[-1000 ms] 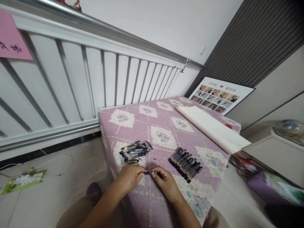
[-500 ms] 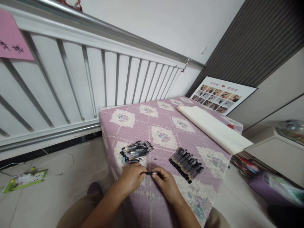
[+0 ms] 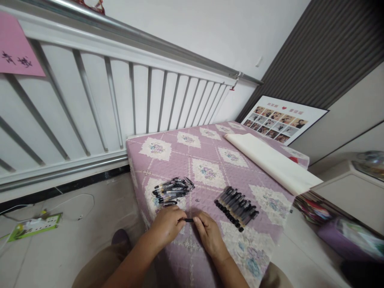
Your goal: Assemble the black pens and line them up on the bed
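Observation:
Between my two hands is a dark pen part (image 3: 189, 220), seen only as a short stretch bridging the fingers. My left hand (image 3: 168, 224) pinches its left end, and my right hand (image 3: 207, 230) closes over its right end. Past my left hand lies a loose pile of black and clear pens (image 3: 174, 191). A tiny pen tip (image 3: 197, 200) rests on the cloth above my hands. To the right, several pens (image 3: 237, 208) lie side by side in a slanted row, black ends toward me.
A purple flowered cloth (image 3: 207, 138) covers the bed-like surface. A cream roll or folded sheet (image 3: 270, 162) lies across its right side. White radiator (image 3: 141, 96) behind; photo board (image 3: 279, 120) at the back right. A green power strip (image 3: 36, 228) is on the floor at left.
My right fingers have shifted over the pen part, covering the light end that showed before. The view has moved slightly; the pile and row look unchanged.

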The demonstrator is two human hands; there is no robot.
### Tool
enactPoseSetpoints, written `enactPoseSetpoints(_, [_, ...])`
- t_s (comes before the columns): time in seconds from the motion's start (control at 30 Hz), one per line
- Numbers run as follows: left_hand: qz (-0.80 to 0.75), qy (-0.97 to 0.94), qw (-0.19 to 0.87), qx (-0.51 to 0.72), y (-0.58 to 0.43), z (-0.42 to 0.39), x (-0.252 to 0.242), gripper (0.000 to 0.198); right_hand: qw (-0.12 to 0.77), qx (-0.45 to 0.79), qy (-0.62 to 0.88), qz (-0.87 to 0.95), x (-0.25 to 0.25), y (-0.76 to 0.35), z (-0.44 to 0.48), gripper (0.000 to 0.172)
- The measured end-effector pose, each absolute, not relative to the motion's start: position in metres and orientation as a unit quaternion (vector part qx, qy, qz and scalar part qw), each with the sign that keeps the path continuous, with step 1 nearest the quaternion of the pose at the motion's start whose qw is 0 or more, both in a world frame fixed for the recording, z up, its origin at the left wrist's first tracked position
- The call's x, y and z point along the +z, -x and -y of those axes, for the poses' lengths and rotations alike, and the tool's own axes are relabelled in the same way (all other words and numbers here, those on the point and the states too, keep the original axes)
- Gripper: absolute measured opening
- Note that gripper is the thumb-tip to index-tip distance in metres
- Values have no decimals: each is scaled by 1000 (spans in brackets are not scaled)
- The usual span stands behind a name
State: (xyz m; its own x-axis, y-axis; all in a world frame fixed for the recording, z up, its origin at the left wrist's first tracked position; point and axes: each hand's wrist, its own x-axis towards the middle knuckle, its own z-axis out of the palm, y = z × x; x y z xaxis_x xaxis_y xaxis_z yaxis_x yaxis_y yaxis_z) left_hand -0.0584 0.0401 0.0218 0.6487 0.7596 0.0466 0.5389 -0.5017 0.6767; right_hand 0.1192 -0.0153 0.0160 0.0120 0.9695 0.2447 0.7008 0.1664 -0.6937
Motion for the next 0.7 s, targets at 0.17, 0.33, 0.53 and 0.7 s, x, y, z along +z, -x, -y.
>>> enactPoseSetpoints(0.17, [-384, -843, 332, 177, 58, -42, 23, 18, 377, 230, 607, 660, 15, -122, 17, 31])
enactPoseSetpoints(0.33, [-384, -842, 336, 176, 58, -43, 22, 19, 408, 259, 595, 642, 18, -121, 17, 22])
enactPoseSetpoints(0.53, [-381, -848, 324, 175, 58, -41, 23, 18, 375, 227, 608, 662, 19, -119, 15, 30])
enactPoseSetpoints(0.7, [-374, -850, 327, 177, 59, -41, 24, 18, 388, 235, 600, 659, 17, -121, 17, 33])
